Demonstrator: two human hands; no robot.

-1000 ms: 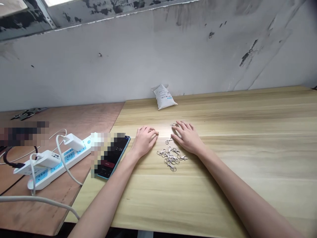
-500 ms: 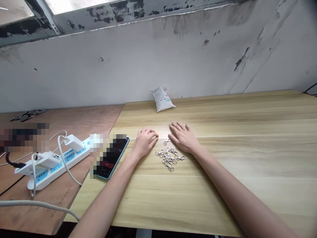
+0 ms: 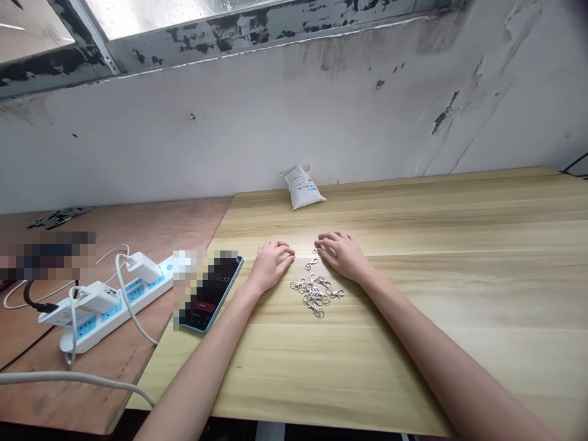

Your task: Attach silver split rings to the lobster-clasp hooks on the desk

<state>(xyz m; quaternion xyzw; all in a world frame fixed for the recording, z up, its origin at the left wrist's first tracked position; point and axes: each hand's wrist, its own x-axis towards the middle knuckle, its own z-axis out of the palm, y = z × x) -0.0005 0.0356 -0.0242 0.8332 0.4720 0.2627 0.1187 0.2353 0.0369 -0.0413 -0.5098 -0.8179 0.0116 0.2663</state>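
Note:
On the wooden tabletop rests my left hand, its fingers loosely curved and a small gap showing between thumb and forefinger; nothing shows in it. My right hand is bent inward, with thumb and fingertips closing on a small silver swivel clasp, mostly hidden by the fingers. Just in front of that hand a single silver clasp with a ring lies apart. A loose pile of several more silver clasps with rings lies nearer to me, between my forearms.
A phone lies left of my left forearm. Farther left, a white power strip holds plugged-in chargers and cables on a brown board. A white plastic packet stands at the back against the wall.
My right hand has drawn slightly back towards me, its flat, spread fingers now curled in around a clasp. My left hand has stayed in place. The view has shifted a little.

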